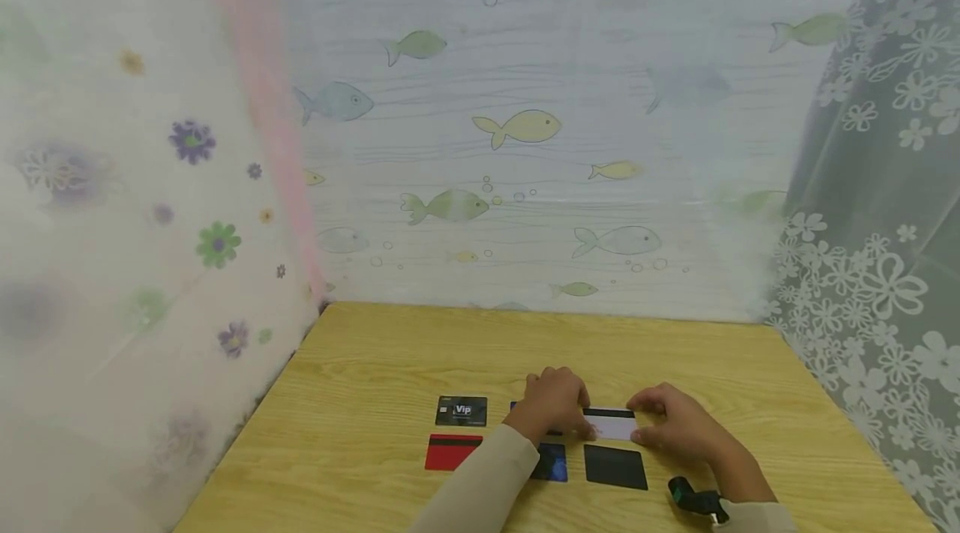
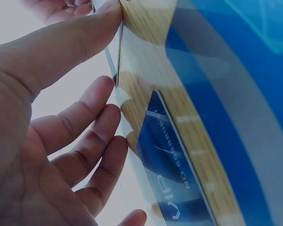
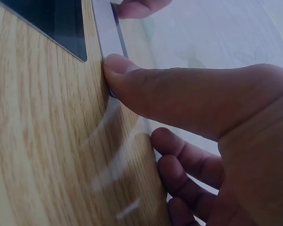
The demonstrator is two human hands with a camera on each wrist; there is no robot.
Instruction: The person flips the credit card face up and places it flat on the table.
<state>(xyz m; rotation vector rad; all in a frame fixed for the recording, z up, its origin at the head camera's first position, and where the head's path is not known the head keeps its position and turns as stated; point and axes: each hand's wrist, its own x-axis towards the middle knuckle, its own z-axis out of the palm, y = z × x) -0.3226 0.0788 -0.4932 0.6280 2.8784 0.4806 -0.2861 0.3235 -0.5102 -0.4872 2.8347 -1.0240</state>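
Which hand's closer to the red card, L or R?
Left. The left hand is beyond the red card and to its right, at the white card's left end; the right hand is farther right, at the white card's right end.

Bare left hand back up, thumb and fingers bent into pinch; bare right hand opposite, thumb and index curved toward each other. Beige cloth sleeves both sides, angling inward.
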